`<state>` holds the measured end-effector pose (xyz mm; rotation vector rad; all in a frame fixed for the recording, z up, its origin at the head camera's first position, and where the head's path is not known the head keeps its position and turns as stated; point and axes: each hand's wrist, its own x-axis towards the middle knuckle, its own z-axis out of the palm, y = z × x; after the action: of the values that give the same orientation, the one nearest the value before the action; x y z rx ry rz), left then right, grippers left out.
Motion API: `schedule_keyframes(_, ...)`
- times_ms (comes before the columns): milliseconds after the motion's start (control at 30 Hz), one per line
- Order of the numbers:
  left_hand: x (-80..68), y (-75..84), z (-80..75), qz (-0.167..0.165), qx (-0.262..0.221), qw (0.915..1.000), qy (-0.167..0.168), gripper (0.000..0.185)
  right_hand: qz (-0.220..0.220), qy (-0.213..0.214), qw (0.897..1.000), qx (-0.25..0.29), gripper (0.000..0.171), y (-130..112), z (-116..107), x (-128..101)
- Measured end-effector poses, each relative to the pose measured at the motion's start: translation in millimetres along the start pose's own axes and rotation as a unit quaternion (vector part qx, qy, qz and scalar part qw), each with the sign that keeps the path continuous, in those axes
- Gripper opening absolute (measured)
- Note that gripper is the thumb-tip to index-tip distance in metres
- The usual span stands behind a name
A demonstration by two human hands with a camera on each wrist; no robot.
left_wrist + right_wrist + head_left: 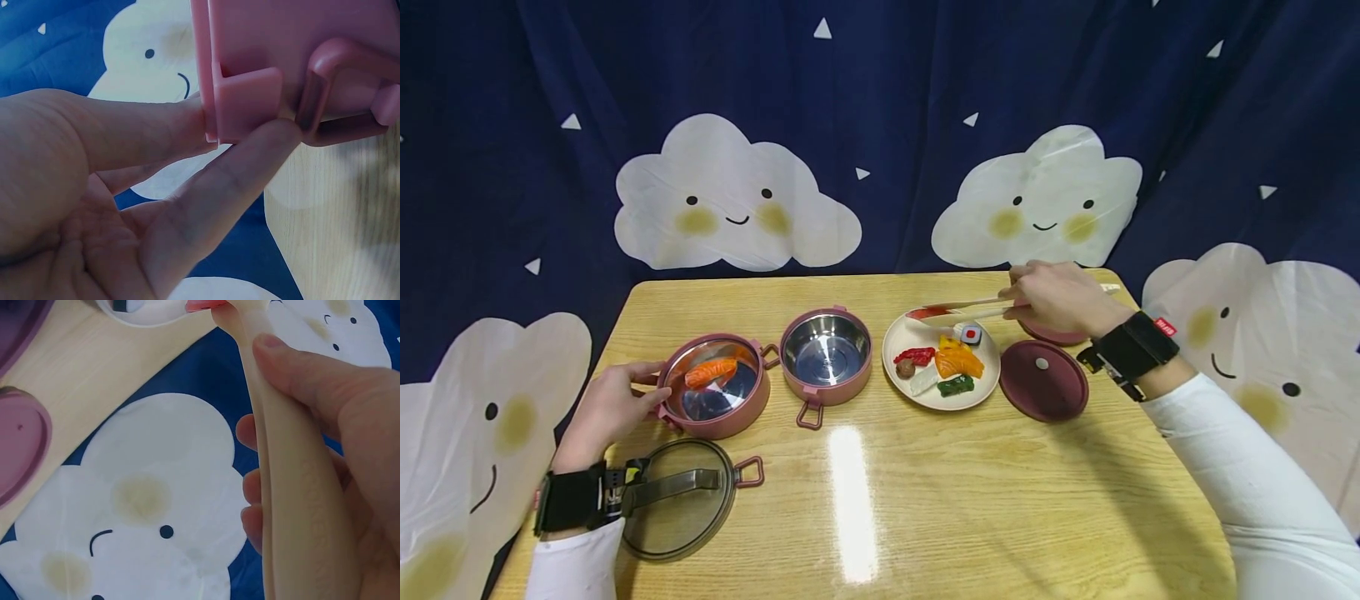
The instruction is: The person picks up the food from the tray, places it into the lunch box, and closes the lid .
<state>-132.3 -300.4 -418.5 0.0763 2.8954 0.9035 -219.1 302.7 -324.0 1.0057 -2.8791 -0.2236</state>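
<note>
My left hand (612,406) pinches the rim of a pink pot (744,412) at its left side, thumb and fingers by a pink tab (250,103) in the left wrist view. A piece of salmon sushi (711,372) lies inside that pot. In my right hand (1057,293) is a pair of cream tongs (973,315), gripped along the handle (300,487). Between the tong tips is a red toy food piece (930,313), over the far edge of a cream plate (895,386). The plate bears a sushi roll (971,334) and several other toy foods.
A second pink pot (826,393), with nothing inside, stands between the first pot and the plate. A glass lid (681,533) lies under my left wrist. Right of the plate is a maroon lid (1045,396), with a pink lid (1054,335) behind it.
</note>
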Motion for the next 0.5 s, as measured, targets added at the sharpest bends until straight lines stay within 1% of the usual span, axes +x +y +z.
schedule_keyframes(133,-0.4,1.3,-0.2,0.005,0.005,1.0,0.003,0.047,0.001,0.014,1.0,0.006,0.019,-3,-8,-1)
schedule_keyframes(267,-0.6,3.1,-0.6,0.008,0.007,0.9999,0.004,0.047,-0.01,0.027,1.0,0.006,0.019,-7,-16,1)
schedule_keyframes(500,-1.4,4.8,-2.1,0.002,0.006,1.0,-0.003,0.047,-0.027,0.047,0.998,-0.012,0.022,-15,-29,8)
